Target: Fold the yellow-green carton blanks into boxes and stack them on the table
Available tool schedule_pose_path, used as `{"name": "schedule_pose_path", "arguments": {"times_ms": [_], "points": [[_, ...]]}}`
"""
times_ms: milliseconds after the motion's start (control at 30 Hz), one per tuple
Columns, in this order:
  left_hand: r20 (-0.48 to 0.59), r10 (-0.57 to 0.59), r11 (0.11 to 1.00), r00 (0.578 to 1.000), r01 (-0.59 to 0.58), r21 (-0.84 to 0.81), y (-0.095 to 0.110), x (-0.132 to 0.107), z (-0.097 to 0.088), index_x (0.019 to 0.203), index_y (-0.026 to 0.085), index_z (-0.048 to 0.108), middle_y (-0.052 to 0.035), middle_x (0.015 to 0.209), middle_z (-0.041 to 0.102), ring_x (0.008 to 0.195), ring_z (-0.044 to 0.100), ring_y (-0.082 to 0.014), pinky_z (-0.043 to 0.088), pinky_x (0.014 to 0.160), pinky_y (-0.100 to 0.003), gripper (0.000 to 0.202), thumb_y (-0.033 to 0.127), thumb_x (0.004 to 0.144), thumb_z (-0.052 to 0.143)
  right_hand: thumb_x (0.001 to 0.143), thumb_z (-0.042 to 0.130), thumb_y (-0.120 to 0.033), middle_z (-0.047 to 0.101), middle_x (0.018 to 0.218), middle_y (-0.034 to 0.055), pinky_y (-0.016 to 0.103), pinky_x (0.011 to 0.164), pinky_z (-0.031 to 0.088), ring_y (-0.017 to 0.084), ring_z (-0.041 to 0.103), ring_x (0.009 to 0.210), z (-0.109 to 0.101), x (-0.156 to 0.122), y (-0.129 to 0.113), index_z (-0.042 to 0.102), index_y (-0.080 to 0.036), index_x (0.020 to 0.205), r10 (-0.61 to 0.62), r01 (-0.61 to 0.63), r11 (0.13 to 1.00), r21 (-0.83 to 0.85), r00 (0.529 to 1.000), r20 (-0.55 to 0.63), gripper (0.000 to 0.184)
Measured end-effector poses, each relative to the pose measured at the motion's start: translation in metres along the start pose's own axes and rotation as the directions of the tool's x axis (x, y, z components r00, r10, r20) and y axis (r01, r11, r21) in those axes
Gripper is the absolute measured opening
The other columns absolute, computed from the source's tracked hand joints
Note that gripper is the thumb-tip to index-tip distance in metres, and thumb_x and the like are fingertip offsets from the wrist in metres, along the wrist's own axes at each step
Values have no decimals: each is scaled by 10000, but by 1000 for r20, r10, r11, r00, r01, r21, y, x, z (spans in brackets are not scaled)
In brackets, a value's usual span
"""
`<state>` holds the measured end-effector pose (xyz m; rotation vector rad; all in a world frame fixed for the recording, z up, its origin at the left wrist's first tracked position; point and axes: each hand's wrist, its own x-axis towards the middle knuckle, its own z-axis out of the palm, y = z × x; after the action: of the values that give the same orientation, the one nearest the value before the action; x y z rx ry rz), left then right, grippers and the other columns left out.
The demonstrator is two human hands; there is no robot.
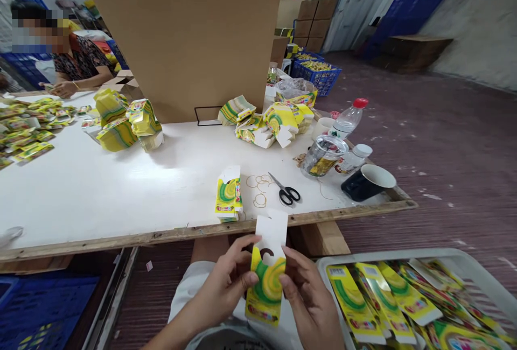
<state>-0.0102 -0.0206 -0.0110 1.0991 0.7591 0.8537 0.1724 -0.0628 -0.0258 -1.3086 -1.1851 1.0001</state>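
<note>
Both my hands hold one flat yellow and green printed carton (266,280) with a white hang tab, low in the view in front of my lap. My left hand (226,285) pinches its left edge, fingers closed on it. My right hand (309,299) grips its right edge. A small stack of the same cartons (228,194) lies on the white table (121,188) near its front edge, just above my hands.
Black scissors (287,191) and loose rubber bands (259,186) lie by the stack. Bottles, a jar (323,155) and a dark cup (368,182) crowd the table's right corner. A grey tray of cartons (456,264) sits at my right. A cardboard divider (186,32) stands behind; another person sits far left.
</note>
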Motion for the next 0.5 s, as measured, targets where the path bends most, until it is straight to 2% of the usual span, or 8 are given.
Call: {"name": "schedule_pose_path", "arguments": {"times_ms": [67,133,200,267,333,400,467,500], "points": [[76,-52,992,996,60,-108,3,-1,-1,1173,217,576,-50,972,695,863,643,-163,479,767,-250,369,320,863,750,953,600,-397,745,1028,59,238,694,555,201,712,856,-5,0,-6,663,-263,1169,25,-24,999,-28,998,54,262],[118,-104,971,988,126,-205,1,-1,-1,1032,205,594,-23,904,688,770,635,-133,466,689,-215,344,291,791,823,959,578,-415,703,847,24,226,604,505,176,655,715,-8,2,-12,687,-248,1010,39,-34,998,-58,995,90,206],[144,-138,959,980,169,-229,-2,-2,-1,993,197,594,-12,860,686,731,634,-120,456,661,-199,355,268,758,852,968,557,-411,619,731,5,228,575,469,163,592,653,-9,4,-16,658,-227,838,7,6,995,-99,991,134,246],[146,-140,959,979,170,-225,-6,-2,-1,1089,213,587,-16,876,698,754,654,-128,457,665,-198,421,257,763,850,979,540,-393,573,704,6,234,588,467,165,575,661,-10,7,-17,617,-216,745,-34,57,990,-128,985,169,303],[149,-127,959,981,160,-235,-7,-1,-2,1309,278,493,-22,932,720,785,678,-137,468,676,-201,636,251,777,841,979,547,-385,599,734,16,239,619,492,170,598,685,-9,8,-13,631,-215,788,-49,66,990,-122,989,137,269],[168,-119,958,979,158,-239,-6,0,-3,1421,309,405,-41,988,739,828,701,-155,495,715,-226,765,255,788,832,961,589,-388,683,862,45,254,688,541,187,659,770,-9,8,-8,666,-224,987,-45,48,995,-91,998,39,183],[168,-115,968,979,148,-201,-4,2,-4,1364,262,504,-70,1016,753,872,713,-182,518,751,-256,642,275,803,814,940,628,-399,728,1037,85,284,777,573,215,701,909,-12,10,-3,659,-239,1167,-65,61,993,-100,997,-29,279],[131,-102,982,986,121,-146,-4,3,-4,1294,232,575,-83,1033,756,909,713,-196,524,776,-266,537,279,810,803,938,628,-418,734,1078,95,300,812,577,228,706,959,-14,12,-2,677,-245,1183,-92,87,989,-121,995,-36,304]]}}
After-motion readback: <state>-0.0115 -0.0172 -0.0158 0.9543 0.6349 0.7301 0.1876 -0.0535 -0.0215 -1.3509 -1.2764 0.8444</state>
